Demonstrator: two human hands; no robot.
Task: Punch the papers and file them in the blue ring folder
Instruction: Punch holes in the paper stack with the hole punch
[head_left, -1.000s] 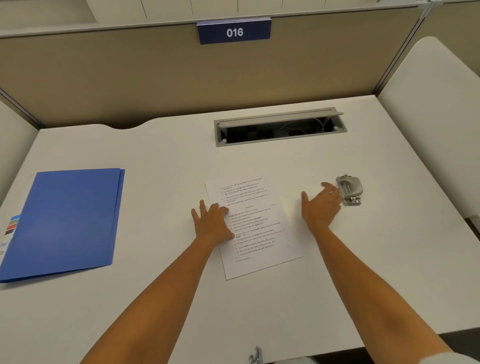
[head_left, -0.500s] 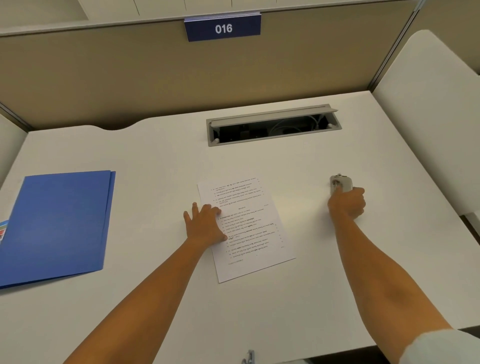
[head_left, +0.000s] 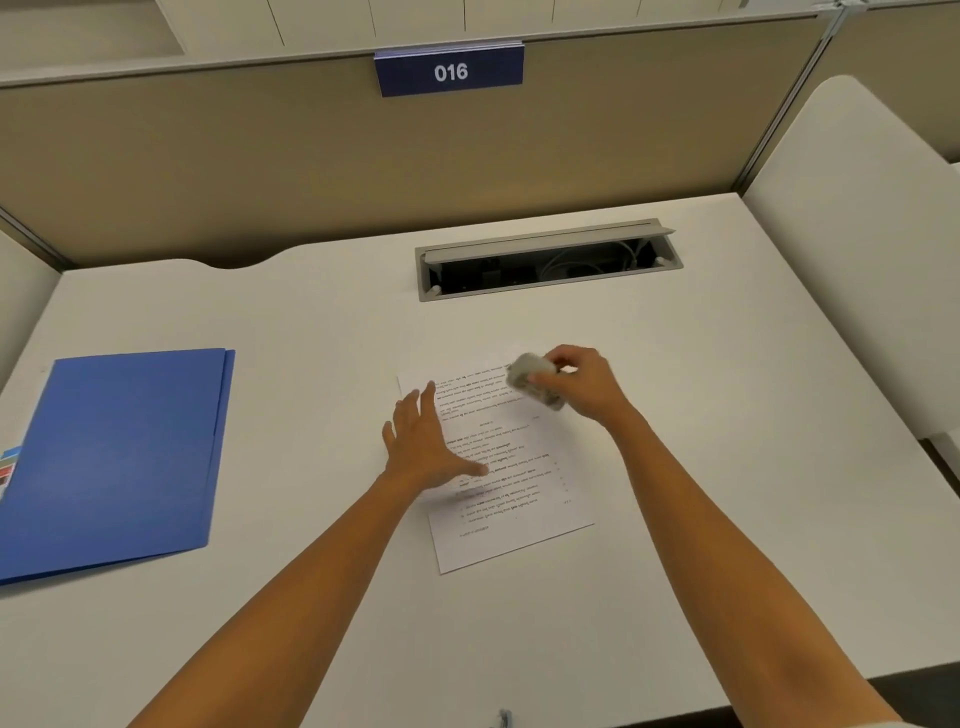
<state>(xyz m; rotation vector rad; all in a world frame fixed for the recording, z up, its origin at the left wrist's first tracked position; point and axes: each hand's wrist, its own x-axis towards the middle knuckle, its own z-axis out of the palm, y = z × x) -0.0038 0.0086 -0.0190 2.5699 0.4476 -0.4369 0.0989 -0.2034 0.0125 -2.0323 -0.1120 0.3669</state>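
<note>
White worktop (head_left: 675, 519), beige partition (head_left: 208, 171) behind, sign "016" (head_left: 450, 71). Paper (head_left: 511, 488) central: left hand (head_left: 423, 447) spread flat on it; right hand (head_left: 582, 382) gripping hole punch (head_left: 532, 382) over far corner. Blue folder (head_left: 114, 457) well left; cable hatch (head_left: 548, 260) beyond paper.

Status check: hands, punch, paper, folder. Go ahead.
Right hand grips hole punch over the paper's far corner. Left hand flat on paper. Blue folder closed, far left. Nothing in the way.

Blue folder (head_left: 119, 457), white paper (head_left: 509, 493) with black print, grey punch (head_left: 535, 382), white desk (head_left: 675, 415), navy sign (head_left: 450, 70).
</note>
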